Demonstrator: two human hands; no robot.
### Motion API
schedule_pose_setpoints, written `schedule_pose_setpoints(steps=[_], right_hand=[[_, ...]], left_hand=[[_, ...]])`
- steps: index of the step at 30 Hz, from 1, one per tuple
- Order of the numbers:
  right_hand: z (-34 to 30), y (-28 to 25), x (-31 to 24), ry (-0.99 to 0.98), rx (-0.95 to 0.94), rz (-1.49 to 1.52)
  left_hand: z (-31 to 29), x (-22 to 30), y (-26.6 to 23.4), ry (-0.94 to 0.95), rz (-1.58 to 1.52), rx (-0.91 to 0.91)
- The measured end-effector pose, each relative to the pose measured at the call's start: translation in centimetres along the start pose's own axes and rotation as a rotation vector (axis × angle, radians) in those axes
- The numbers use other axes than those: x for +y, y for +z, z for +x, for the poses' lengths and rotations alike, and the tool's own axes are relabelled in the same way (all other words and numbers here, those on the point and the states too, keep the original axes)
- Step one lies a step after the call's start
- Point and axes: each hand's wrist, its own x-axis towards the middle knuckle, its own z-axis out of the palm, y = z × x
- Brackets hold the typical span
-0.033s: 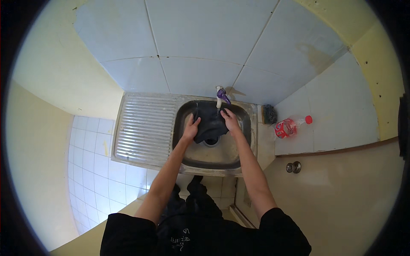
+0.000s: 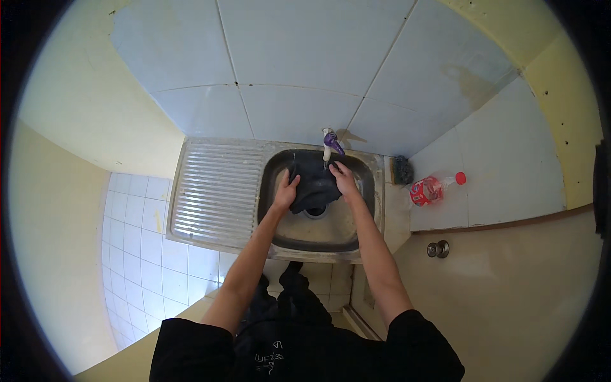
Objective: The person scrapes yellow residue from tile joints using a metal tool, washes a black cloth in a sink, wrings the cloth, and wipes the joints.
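1. Black limp cloth [image 2: 315,186] is held below the purple-handled white tap [image 2: 332,144].
2. Left hand [image 2: 285,193] and right hand [image 2: 344,180]: grip pinching its opposite sides.
3. Likely rinsing; next calls for turning it.

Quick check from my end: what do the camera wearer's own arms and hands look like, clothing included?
The left hand and right hand are ungloved, and both forearms are bare. The left sleeve and right sleeve are black, short and loose, ending above the elbows. They belong to a black shirt with a small white print on its front.
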Motion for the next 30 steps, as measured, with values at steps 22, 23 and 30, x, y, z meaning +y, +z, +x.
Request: schedule_pose_setpoints(steps=[22,23,30], right_hand=[[-3.0,-1.9,-1.9,0.276,-0.222,0.416],[-2.8,-2.0,-1.7,0.35,-0.203,0.449],[-2.0,-2.6,-1.0,0.451,-0.071,0.15]], left_hand=[[-2.5,-0.7,4.3,-0.32,-0.699,-0.203],[-2.5,-0.7,4.5,-0.374,-0.71,-0.165],[-2.8,-0.5,5.3,-0.266,-0.815,-0.17]])
